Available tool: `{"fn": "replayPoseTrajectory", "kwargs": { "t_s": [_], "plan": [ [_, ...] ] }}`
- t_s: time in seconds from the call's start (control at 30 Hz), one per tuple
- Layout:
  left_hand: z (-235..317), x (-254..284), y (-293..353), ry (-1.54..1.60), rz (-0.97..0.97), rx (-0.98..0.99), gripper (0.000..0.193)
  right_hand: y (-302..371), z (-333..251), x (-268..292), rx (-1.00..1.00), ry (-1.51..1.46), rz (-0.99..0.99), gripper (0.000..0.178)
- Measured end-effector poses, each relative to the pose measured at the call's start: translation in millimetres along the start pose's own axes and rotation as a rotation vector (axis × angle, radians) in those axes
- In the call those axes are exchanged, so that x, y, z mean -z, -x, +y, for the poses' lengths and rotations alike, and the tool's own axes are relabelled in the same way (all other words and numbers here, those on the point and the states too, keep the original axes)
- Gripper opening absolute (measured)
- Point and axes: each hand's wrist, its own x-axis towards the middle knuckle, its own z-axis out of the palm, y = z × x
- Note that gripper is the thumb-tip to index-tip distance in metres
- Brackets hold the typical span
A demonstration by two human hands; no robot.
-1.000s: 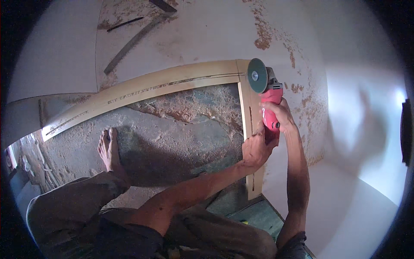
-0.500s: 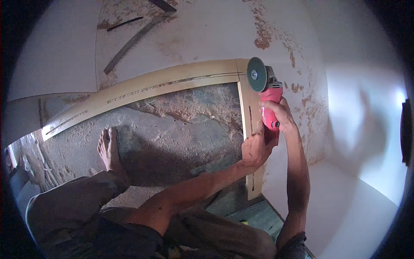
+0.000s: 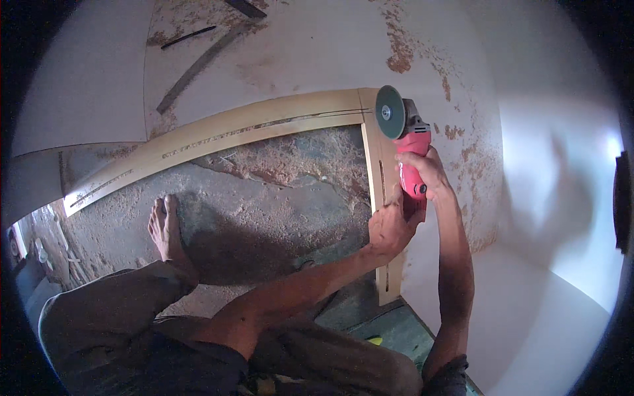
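Both hands are on a red angle grinder with a dark green disc. My right hand wraps the middle of its body. My left hand grips the rear end, lower down. The disc is tilted on edge over the corner of a pale wooden frame; whether it touches the wood I cannot tell. A dark slot runs along the frame's long strip, and two thin dark lines reach from it toward the disc. The frame's short side passes beneath the grinder and has slots too.
Sawdust covers the dark floor inside the frame, where my bare foot rests. Beyond lies a white board with sawdust heaps and dark strips. A white panel stands at the right. Scraps lie at the far left.
The grinder and disc have shifted very slightly left in the picture, along with much of the scene. Both hands keep the same hold.
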Motion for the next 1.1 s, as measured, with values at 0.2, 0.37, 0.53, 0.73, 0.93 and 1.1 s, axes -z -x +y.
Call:
{"fn": "replayPoseTrajectory", "kwargs": {
  "t_s": [0.2, 0.37, 0.53, 0.73, 0.93, 1.1],
  "plan": [
    [6, 2, 2, -0.038, 0.002, 0.025, 0.082, -4, 4, 1, 0.016, 0.023, 0.03, 0.041],
    [5, 6, 3, 0.0, -0.033, 0.038, 0.084, -2, 2, -3, 0.021, 0.012, 0.017, 0.039],
    [-1, 0, 2, -0.001, -0.042, 0.053, 0.074, -4, 7, 1, -0.04, 0.017, 0.034, 0.04],
    [-2, -2, 3, 0.018, -0.044, 0.004, 0.073, 3, 0, -2, -0.002, 0.007, 0.015, 0.04],
    [-4, -6, 6, -0.033, -0.014, -0.03, 0.078, 4, 2, -3, -0.02, 0.046, 0.042, 0.041],
    [-3, -9, 10, -0.075, -0.03, -0.012, 0.079, 5, 8, 4, -0.059, 0.066, 0.048, 0.041]
  ]
}}
